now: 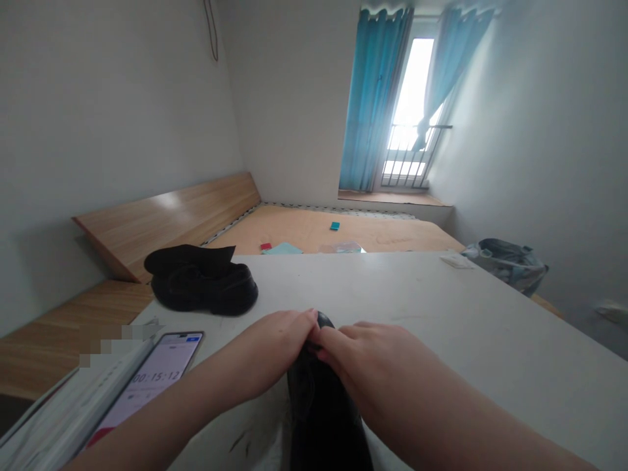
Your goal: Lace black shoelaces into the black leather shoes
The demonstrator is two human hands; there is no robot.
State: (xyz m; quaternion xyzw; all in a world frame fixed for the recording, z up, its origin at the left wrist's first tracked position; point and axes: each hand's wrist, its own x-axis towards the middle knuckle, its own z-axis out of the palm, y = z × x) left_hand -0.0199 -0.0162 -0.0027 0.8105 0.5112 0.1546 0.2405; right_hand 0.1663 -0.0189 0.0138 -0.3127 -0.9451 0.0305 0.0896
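A black shoe points away from me at the near side of the white table. My left hand is closed on its far end from the left. From the right, my right hand grips that same end, its fingers meeting those of my left hand. The fingers partly cover the shoe's opening, so its inside is hidden. Farther left stands another black shoe, with a flat black insole lying across its top.
A phone showing a timer lies at the left, beside a white box-like item. Past the table is a bed with small coloured items on it. A grey-blue bag stands beyond the right edge.
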